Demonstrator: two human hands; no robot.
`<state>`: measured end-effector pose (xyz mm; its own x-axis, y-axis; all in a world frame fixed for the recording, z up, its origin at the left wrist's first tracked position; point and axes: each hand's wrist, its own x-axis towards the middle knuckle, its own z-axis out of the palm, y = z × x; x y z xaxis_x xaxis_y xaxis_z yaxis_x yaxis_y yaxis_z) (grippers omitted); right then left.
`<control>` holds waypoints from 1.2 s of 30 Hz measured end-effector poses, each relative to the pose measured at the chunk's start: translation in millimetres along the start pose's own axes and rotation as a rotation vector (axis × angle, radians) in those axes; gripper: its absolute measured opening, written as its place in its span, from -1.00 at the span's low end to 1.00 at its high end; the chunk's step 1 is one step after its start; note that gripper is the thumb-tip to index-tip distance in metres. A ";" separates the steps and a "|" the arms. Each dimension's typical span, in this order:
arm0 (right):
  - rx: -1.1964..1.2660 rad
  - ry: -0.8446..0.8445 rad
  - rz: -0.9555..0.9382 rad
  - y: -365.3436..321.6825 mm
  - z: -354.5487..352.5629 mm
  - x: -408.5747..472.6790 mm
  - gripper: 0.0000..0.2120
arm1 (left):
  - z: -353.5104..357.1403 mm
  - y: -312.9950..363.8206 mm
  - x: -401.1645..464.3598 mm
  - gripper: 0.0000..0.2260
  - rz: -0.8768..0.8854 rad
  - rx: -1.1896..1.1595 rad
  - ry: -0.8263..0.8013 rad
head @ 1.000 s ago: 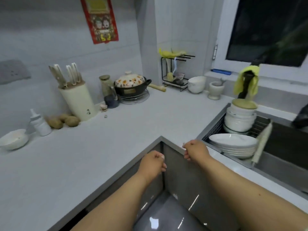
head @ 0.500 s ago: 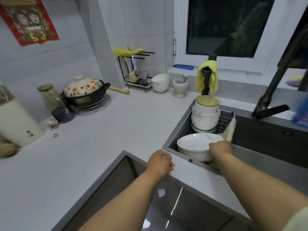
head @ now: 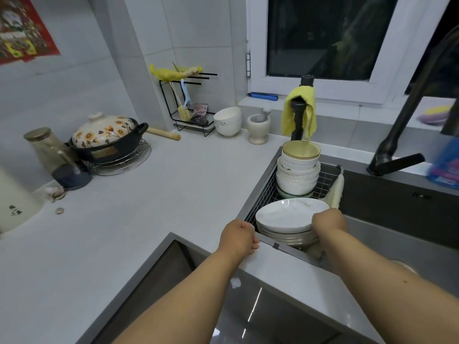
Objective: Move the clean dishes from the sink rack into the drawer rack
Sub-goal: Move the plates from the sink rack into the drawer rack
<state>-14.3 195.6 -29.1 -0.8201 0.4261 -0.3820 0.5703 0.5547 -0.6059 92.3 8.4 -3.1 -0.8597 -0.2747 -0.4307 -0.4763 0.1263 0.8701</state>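
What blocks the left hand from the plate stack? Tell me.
Nothing visible. The left hand rests curled on the counter edge just left of the stack of plates in the sink rack; only the rack's low front rim lies between them. The right hand already grips the stack's right side.

Dim light: dark window (head: 320, 36) above grey L-shaped counter (head: 149, 214), white tiled wall (head: 74, 78) left of window, red poster (head: 19, 31) further left.
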 end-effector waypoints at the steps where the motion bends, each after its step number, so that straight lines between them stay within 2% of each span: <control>1: 0.005 0.010 -0.011 0.5 -3.9 -2.7 -0.68 | 1.2 2.3 0.0 -0.84 -0.004 -0.014 0.006; 7: 0.112 0.033 -0.108 7.6 -25.8 -24.9 -0.76 | 3.2 16.5 2.0 -0.81 -0.094 -0.113 0.088; 11: 0.209 0.003 -0.267 3.5 -37.1 -51.8 -0.80 | -3.6 22.9 -4.3 -0.70 -0.145 -0.241 0.071; 17: 0.286 -0.117 -0.528 -23.7 -40.3 -108.5 -0.73 | -37.5 11.8 -23.4 -0.81 -0.187 -0.379 0.125; 22: 0.307 -0.181 -0.695 -39.0 -29.9 -161.1 -0.81 | -78.4 -24.9 -43.8 -0.79 -0.145 -0.374 0.262; 25: 0.344 -0.373 -0.662 -42.7 -10.4 -187.3 -0.78 | -106.3 -44.2 -76.0 -0.83 -0.123 -0.526 0.303; 30: 0.435 -0.827 -0.528 -53.1 28.2 -250.3 -0.87 | -158.2 -86.3 -126.2 -0.76 -0.106 -0.553 0.482; 36: 0.393 -1.072 -0.576 -56.0 76.2 -329.2 -0.90 | -209.4 -130.9 -208.9 -0.75 -0.145 -0.563 0.696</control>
<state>220.2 -30.1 77.3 -0.6747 -0.6929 -0.2542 0.2199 0.1400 -0.9654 372.9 -150.4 23.1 -0.4055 -0.7886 -0.4623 -0.2534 -0.3889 0.8857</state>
